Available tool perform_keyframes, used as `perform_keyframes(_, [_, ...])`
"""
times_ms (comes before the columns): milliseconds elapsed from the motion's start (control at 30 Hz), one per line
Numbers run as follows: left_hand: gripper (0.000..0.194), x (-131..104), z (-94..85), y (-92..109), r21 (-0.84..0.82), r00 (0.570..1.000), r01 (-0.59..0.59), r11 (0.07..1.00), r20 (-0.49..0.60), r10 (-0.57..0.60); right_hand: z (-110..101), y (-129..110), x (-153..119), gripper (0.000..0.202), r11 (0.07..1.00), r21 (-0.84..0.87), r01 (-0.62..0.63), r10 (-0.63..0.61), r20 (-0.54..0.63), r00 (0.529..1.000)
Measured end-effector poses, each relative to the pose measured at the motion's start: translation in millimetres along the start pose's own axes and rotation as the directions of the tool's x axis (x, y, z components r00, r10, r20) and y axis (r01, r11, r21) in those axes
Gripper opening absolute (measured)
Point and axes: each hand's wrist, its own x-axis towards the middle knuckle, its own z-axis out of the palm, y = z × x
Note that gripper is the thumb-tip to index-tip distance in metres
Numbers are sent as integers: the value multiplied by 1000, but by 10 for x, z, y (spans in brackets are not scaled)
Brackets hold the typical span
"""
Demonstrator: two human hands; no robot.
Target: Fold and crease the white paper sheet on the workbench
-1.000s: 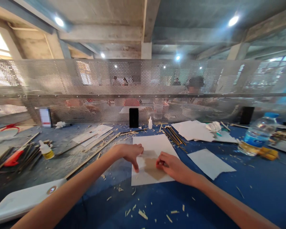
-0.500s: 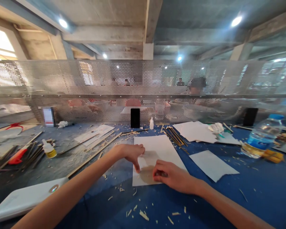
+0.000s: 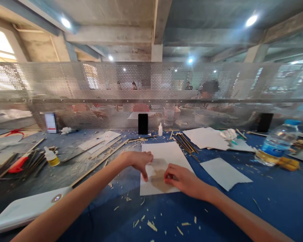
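A white sheet of paper (image 3: 166, 151) lies on the blue table in front of me. My left hand (image 3: 141, 163) rests on the sheet's left side, thumb and fingers apart, holding nothing. Over the lower right part of the sheet is my right hand (image 3: 180, 179), its fingers curled together. Whatever it may pinch is hidden by the fingers. A shadow falls on the paper between both hands. Just beyond the sheet's right corner lie several thin brown sticks (image 3: 185, 143), and a small white bottle (image 3: 160, 129) stands behind it.
A perforated metal screen (image 3: 111, 90) runs along the back, with a black phone (image 3: 142, 123) before it. To the right are a torn sheet (image 3: 226, 173) and a water bottle (image 3: 277, 143). At left lie a glue bottle (image 3: 52, 157), red-handled tool (image 3: 18, 164) and white device (image 3: 27, 210). Shavings litter the table.
My right hand has shifted slightly up and to the right over the paper, fingers still curled. My left hand stays in place on the sheet.
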Motion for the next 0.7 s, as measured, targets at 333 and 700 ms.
perform_keyframes(333, [87,-16,66,-92,6,996,-83,997,14,82,20,-12,-6,8,1000,-11,22,-22,17,1000])
perform_keyframes(700, [91,-20,39,-42,40,996,-76,996,38,74,19,-14,-8,4,996,87,1,-3,26,1000])
